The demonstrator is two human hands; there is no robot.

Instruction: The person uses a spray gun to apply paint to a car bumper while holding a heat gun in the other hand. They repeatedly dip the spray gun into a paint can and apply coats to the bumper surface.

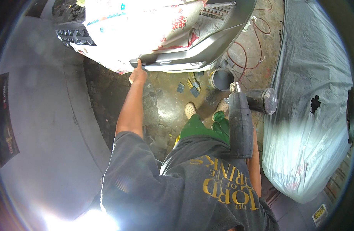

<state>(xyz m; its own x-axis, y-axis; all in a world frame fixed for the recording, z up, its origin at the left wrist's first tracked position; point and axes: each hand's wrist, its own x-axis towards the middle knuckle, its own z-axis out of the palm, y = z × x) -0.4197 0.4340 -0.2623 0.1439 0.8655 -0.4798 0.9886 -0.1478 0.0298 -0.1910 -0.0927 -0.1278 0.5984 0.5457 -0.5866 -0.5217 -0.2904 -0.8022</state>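
A grey car bumper (219,44), partly masked with printed paper (157,29), sits ahead of me. My left hand (137,75) reaches forward to its near lower edge. One finger lies stretched out on the dark trim there; the other fingers look bent and partly hidden. On my right side a dark heat gun (240,123) with a metal nozzle points forward, off the floor. My right forearm (255,169) runs down behind it, and the heat gun's body hides my right hand, which appears to hold it. A gap separates the nozzle from the bumper.
Below the bumper are a bucket (211,81) of dark liquid and several small blocks (194,89). A dark cylinder (268,101) stands beside the heat gun. A red hose (244,57) loops over the floor. Plastic sheeting (308,115) covers something at right; a grey panel (46,96) curves at left.
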